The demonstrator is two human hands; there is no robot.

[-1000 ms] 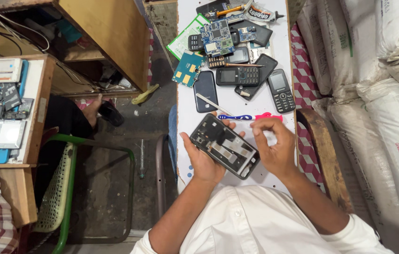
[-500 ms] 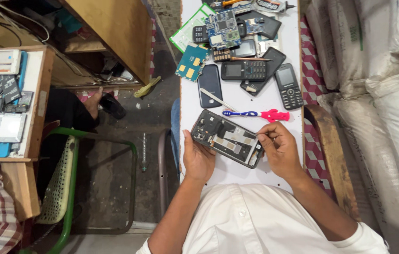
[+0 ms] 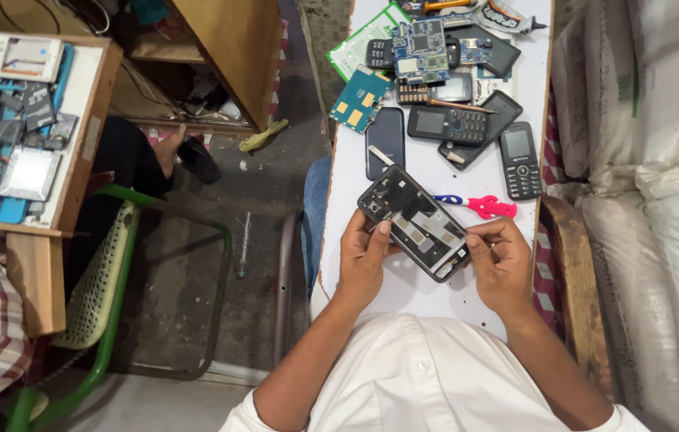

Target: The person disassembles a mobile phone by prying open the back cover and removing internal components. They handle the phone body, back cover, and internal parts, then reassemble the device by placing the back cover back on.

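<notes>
Slantwise, opened phone sits between left hand and right hand.

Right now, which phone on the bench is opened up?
The smartphone held between the left hand and right hand: back off, internals showing. The keypad phones beyond it are closed.

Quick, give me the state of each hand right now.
Left hand: closed on the opened phone, thumb on its inner side.
Right hand: fingers pinched at the phone's lower corner; what they hold cannot be told.
</notes>
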